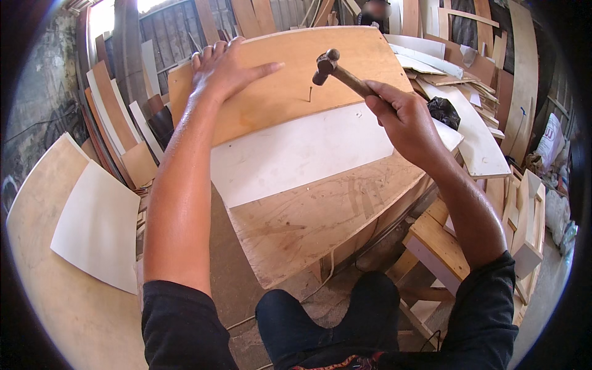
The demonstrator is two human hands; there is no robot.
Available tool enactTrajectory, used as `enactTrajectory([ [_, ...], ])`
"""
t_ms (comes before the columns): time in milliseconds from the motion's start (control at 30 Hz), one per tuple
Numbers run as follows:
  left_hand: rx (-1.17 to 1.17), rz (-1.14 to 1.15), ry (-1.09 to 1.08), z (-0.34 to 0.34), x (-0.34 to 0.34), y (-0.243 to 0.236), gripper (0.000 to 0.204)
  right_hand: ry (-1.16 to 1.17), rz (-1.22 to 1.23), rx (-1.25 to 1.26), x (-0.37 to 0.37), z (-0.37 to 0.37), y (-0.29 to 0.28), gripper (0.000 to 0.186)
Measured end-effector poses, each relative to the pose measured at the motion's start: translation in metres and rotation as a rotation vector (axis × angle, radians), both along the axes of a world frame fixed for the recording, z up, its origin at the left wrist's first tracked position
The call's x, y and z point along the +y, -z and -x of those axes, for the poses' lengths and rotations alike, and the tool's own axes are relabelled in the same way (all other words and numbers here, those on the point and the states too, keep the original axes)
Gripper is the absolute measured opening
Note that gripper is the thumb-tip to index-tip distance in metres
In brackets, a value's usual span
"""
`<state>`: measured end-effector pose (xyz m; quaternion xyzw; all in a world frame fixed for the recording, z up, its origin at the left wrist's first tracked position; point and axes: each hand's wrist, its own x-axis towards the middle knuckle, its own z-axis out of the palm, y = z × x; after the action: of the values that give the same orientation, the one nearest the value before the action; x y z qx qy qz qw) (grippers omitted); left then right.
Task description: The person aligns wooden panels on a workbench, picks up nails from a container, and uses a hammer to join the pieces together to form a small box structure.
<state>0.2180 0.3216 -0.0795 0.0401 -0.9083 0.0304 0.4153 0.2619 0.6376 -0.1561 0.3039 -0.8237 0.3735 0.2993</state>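
My right hand [398,114] is wrapped round the wooden handle of a hammer [350,79], its metal head raised over an orange-brown wooden panel [271,92]. Below and left of that head, a nail [310,93] stands upright in the panel. My left hand [225,71] lies on the panel's far left part, fingers over the far edge and thumb stretched out to the right. A white board [302,154] meets the panel's near side. Both rest on a worn wooden worktable [308,216].
At the right lie stacked boards and offcuts [472,123] with a black plastic bag [444,113]. A wooden stool [441,240] stands by my right knee. Large pale sheets [92,228] lean at the left. Another person [374,13] is beyond the panel.
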Motion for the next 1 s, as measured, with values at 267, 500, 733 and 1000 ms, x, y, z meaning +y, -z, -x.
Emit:
enactTrajectory([
  [267, 0.027, 0.01, -0.011, 0.001, -0.005, 0.0, 0.119, 0.024, -0.051, 0.057, -0.003, 0.007, -0.005, 0.032],
  [500, 0.043, 0.008, -0.019, 0.002, -0.003, 0.0, 0.118, 0.034, -0.134, 0.115, 0.0, 0.019, -0.028, 0.032],
  [733, 0.047, 0.005, -0.019, 0.003, -0.006, 0.002, 0.117, -0.02, -0.181, 0.076, -0.002, 0.023, -0.036, 0.033],
  [1000, 0.026, 0.003, -0.007, 0.003, -0.002, -0.001, 0.117, -0.23, -0.28, -0.141, 0.007, 0.076, -0.061, 0.028],
])
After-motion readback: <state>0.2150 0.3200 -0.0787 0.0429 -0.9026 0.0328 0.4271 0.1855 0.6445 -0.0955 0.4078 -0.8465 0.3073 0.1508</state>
